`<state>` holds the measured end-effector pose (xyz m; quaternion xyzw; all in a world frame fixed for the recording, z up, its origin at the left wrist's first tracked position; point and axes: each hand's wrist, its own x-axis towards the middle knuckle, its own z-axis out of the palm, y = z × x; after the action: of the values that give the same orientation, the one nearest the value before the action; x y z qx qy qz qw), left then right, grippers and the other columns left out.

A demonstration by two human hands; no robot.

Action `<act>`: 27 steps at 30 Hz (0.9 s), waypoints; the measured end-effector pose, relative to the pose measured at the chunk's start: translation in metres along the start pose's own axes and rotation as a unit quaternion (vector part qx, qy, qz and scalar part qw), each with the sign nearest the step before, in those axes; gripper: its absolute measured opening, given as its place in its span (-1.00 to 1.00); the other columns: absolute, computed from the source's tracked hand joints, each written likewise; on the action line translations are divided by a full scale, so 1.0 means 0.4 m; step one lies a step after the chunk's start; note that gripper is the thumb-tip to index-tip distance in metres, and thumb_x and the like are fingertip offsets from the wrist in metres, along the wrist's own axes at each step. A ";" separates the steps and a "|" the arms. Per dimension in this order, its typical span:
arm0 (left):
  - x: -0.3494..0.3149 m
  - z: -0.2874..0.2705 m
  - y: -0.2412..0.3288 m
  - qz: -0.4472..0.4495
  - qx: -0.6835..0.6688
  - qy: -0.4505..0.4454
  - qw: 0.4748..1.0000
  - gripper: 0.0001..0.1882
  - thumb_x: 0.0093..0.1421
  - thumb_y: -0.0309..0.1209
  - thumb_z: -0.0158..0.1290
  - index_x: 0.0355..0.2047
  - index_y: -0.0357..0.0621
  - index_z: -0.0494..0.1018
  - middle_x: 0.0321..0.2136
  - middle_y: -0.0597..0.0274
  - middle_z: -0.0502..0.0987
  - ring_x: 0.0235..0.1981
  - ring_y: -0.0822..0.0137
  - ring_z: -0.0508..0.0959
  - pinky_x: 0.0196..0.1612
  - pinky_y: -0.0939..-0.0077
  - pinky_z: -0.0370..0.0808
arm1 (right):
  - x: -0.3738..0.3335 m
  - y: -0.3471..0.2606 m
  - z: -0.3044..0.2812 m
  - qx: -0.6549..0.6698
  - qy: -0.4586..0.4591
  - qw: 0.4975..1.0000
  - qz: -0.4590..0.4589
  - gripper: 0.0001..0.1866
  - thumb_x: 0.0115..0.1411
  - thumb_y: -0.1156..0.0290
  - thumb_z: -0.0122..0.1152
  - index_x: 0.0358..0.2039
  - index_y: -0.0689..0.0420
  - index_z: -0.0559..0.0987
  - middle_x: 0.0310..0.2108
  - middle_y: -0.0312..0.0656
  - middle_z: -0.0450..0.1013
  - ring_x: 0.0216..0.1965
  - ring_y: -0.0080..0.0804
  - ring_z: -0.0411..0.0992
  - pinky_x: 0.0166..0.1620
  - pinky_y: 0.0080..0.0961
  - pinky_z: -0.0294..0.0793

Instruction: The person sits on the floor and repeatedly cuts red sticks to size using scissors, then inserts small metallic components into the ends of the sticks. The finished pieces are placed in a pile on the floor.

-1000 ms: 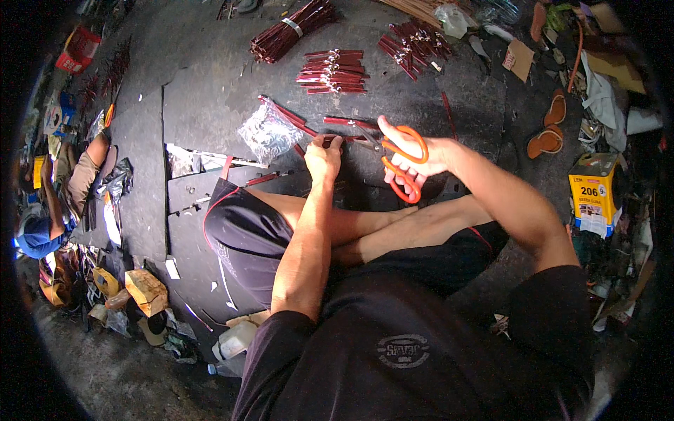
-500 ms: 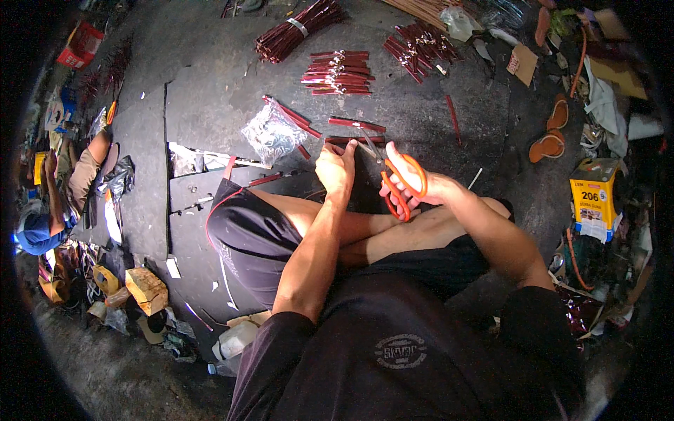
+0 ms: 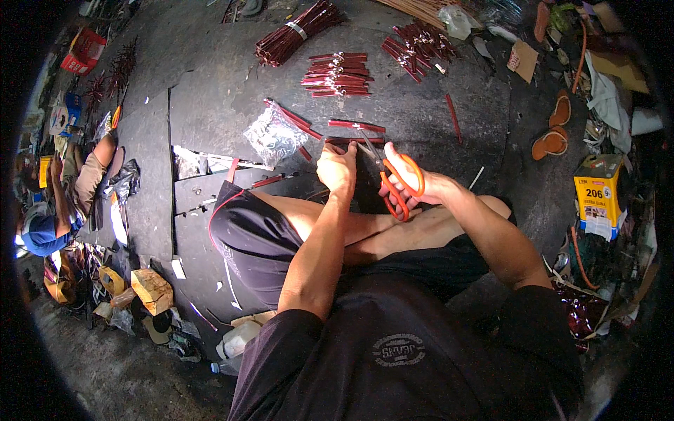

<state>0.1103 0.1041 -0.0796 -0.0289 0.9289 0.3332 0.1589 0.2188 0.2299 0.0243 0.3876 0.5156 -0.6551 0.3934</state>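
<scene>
My left hand [image 3: 337, 167] pinches a dark red strip [image 3: 340, 140] that lies crosswise just beyond my crossed legs. In my right hand [image 3: 430, 185] is a pair of scissors with orange handles [image 3: 421, 179]. The blades are parted and reach up to the strip, close to my left fingertips; whether they touch it I cannot tell. Just beyond lies another dark red strip [image 3: 357, 126]. Left of my left hand, a clear plastic bag [image 3: 276, 137] of small pale pieces rests against a longer red strip [image 3: 298, 121].
Farther off are a row of red strips with shiny ties [image 3: 337, 74], a banded bundle [image 3: 298, 31] and another pile [image 3: 419, 50]. Sandals [image 3: 550, 144] and a yellow container [image 3: 600, 193] stand right. Another person in a blue cap [image 3: 43, 235] is at far left.
My hands, the scissors and the strip stay nearly in place. The whole view has shifted slightly.
</scene>
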 end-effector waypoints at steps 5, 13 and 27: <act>0.003 0.007 -0.010 0.006 -0.003 0.003 1.000 -0.56 -0.06 -0.04 0.33 -0.52 -0.13 0.43 -0.54 0.06 0.58 -0.45 0.03 0.63 -0.27 0.21 0.54 | 0.001 0.003 0.000 0.009 -0.007 1.000 -0.003 0.23 -0.14 -0.75 -0.50 -0.24 0.34 0.50 -0.54 -0.20 0.37 -0.53 -0.33 0.44 -0.41 -0.39 0.46; 0.003 0.009 -0.008 0.014 -0.001 0.007 1.000 -0.56 -0.06 -0.03 0.31 -0.52 -0.12 0.43 -0.56 0.08 0.58 -0.46 0.02 0.63 -0.28 0.21 0.54 | 0.004 0.002 0.002 -0.021 0.041 0.999 -0.014 0.16 -0.07 -0.70 -0.49 -0.29 0.31 0.50 -0.55 -0.20 0.37 -0.54 -0.38 0.41 -0.41 -0.37 0.48; 0.003 0.012 -0.013 0.020 0.009 0.007 1.000 -0.55 -0.05 -0.02 0.30 -0.48 -0.14 0.45 -0.54 0.05 0.59 -0.44 0.01 0.63 -0.27 0.20 0.55 | 0.019 0.000 -0.008 -0.010 -0.003 1.000 0.014 0.22 -0.13 -0.74 -0.54 -0.27 0.32 0.49 -0.55 -0.16 0.37 -0.53 -0.31 0.44 -0.38 -0.32 0.51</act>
<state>0.1114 0.1032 -0.0868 -0.0116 0.9334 0.3275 0.1463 0.2161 0.2324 0.0168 0.3889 0.5150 -0.6456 0.4084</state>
